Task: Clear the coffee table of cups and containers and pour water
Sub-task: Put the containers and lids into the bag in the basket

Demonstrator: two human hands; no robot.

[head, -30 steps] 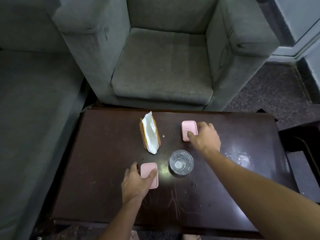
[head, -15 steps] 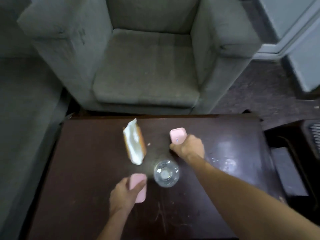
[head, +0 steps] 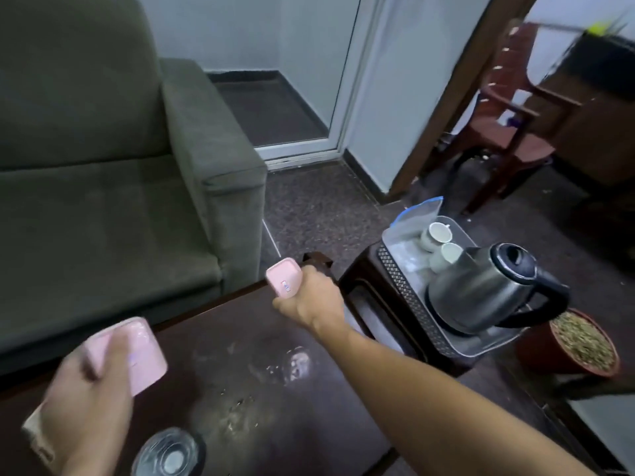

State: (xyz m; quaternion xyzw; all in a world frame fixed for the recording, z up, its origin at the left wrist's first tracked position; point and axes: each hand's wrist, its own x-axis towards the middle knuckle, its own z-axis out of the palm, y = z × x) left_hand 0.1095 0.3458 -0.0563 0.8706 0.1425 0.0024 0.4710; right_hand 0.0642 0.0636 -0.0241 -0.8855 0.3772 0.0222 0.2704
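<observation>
While grip of left hand (head: 82,407) is holding pink container (head: 144,355) and right hand (head: 314,302) is holding second container (head: 283,281), left wrist is hovering near glass (head: 168,456), risking tipping it.

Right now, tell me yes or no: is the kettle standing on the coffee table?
No, the kettle sits in a clear tray on a separate small stand beside the coffee table.

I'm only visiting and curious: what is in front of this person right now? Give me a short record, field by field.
left hand: grips the near pink container
right hand: grips the far pink container
coffee table: a glass stands on it
tray beside the table: holds a kettle and white cups
floor: plant pot near the tray
</observation>
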